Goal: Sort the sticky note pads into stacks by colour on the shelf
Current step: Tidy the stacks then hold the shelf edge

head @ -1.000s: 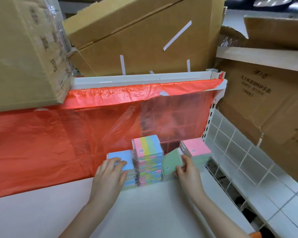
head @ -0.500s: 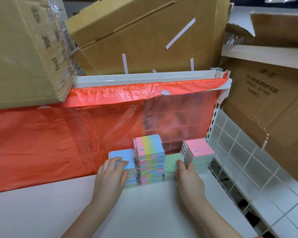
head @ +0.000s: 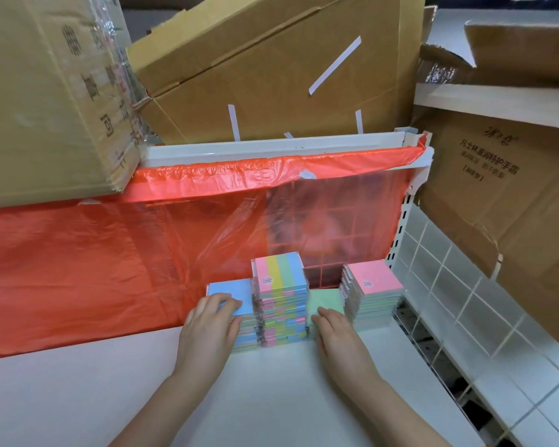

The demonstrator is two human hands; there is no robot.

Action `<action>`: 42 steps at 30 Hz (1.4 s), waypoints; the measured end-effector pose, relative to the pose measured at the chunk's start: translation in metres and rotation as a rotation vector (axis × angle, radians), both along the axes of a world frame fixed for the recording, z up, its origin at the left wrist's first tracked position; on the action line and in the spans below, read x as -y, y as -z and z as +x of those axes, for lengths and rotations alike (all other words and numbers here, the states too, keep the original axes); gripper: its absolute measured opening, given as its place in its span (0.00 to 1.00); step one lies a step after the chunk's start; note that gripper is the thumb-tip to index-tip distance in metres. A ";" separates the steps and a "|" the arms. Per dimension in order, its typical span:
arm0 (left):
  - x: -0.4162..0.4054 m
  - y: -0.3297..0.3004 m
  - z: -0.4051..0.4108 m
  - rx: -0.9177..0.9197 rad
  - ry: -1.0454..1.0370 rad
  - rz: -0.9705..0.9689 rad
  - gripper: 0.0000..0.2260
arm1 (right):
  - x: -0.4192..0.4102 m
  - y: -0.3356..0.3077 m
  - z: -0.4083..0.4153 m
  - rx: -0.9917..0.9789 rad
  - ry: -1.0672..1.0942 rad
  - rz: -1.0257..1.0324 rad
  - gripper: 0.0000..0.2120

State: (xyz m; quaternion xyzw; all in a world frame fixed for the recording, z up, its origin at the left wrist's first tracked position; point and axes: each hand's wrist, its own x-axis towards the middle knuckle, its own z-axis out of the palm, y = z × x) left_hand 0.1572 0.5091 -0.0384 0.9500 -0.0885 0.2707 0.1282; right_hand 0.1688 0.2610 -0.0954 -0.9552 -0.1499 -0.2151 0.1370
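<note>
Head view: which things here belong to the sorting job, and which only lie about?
Job: blue-topped pad stack, under left hand; striped pink-yellow-green-blue pad stack; green pad, under right hand; pink-topped pad stack; white shelf.
Lying about: brown cardboard boxes; red plastic sheet.

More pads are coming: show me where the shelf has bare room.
Free: white shelf left of the blue stack, before the red plastic sheet; also the front strip near both forearms. Crowded: the green pad is wedged between the striped stack and the pink-topped stack.
</note>
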 end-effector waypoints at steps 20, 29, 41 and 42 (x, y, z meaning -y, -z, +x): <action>0.013 -0.016 -0.012 -0.106 -0.001 0.003 0.14 | 0.021 -0.010 0.013 -0.130 -0.155 -0.009 0.14; 0.013 -0.016 -0.018 -0.095 0.032 0.028 0.12 | 0.019 -0.014 0.006 -0.133 -0.082 0.051 0.17; -0.040 0.005 -0.101 -0.088 -0.229 -0.070 0.14 | -0.046 -0.023 -0.067 0.007 -0.416 0.206 0.11; -0.048 0.006 -0.108 -0.109 -0.235 -0.075 0.12 | -0.060 -0.025 -0.069 -0.003 -0.445 0.190 0.12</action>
